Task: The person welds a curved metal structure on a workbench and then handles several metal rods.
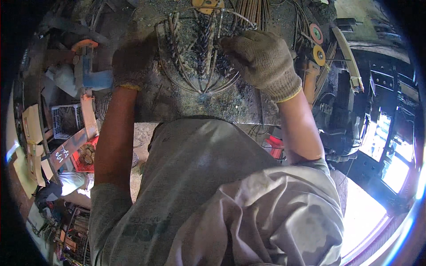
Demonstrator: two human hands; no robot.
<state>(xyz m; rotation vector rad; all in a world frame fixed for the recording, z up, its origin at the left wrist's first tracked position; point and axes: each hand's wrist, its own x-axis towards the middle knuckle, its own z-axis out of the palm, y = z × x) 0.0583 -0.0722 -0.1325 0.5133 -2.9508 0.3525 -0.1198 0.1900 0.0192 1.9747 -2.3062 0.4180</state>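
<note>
A frame of bent metal rods (179, 57) lies on the dirty workbench (248, 113), its curved ends meeting at a point on my side. My right hand (265, 62), in a knitted work glove with a yellow cuff edge, is at the frame's right side. Its fingers are curled in, and whatever they grip is hidden. At the left side of the frame is my left hand (133, 61), gloved too and in deep shadow. Its fingertips reach toward the outer rod, but their pose is too dark to read. Twisted dark rods (207, 42) stand out in the frame's middle.
Beyond the frame lie a yellow round-holed part (207, 5) and a bundle of thin rusty rods (253, 13). Grinding discs (318, 55) are at the bench's right. A blue and orange clamp-like tool (88, 71), a white crate (66, 119) and a red basket (84, 157) stand left.
</note>
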